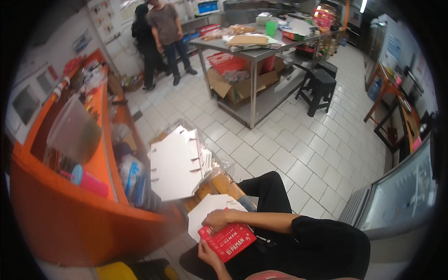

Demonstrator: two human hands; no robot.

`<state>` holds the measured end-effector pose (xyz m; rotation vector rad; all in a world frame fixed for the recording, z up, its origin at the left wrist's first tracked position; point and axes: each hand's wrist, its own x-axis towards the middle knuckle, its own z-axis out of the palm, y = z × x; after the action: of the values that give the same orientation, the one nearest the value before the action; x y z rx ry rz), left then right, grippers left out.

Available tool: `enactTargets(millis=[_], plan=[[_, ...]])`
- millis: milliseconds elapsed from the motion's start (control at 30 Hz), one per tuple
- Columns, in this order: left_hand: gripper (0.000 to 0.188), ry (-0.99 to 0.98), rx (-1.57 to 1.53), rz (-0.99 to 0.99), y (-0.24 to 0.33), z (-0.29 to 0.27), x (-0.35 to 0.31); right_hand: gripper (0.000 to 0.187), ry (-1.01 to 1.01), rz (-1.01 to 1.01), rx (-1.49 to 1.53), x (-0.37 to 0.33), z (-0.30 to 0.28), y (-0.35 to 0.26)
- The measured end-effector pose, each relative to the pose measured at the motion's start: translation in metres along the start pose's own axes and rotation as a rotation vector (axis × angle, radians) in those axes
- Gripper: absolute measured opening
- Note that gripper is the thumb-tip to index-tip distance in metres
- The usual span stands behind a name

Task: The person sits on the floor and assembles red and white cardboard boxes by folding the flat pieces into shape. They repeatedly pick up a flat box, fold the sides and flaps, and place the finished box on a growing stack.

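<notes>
Black fabric sleeve spreads widest at the lower right, above the lap. Over the lap, the left hand pinches the left edge of a flat red cardboard piece with white print; the right hand bends its fingers over the upper-left corner, its grip impossible to tell. Just beyond lie angular white cardboard sheets.

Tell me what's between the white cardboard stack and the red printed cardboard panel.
Head view: a brown wooden surface, a white cardboard sheet and part of the right hand.
</notes>
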<state>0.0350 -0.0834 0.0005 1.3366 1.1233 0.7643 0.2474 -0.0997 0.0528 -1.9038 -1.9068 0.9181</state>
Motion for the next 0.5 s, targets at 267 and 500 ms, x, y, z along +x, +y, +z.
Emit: enactTargets(millis=[267,500], plan=[[0.036,0.003,0.010,0.037,-0.018,0.001,0.004,0.044,-0.053,-0.087,0.200,0.016,0.007,0.004],[0.039,-0.033,-0.011,0.023,-0.021,-0.004,0.009,0.043,-0.035,-0.105,0.269,0.020,0.008,0.007]])
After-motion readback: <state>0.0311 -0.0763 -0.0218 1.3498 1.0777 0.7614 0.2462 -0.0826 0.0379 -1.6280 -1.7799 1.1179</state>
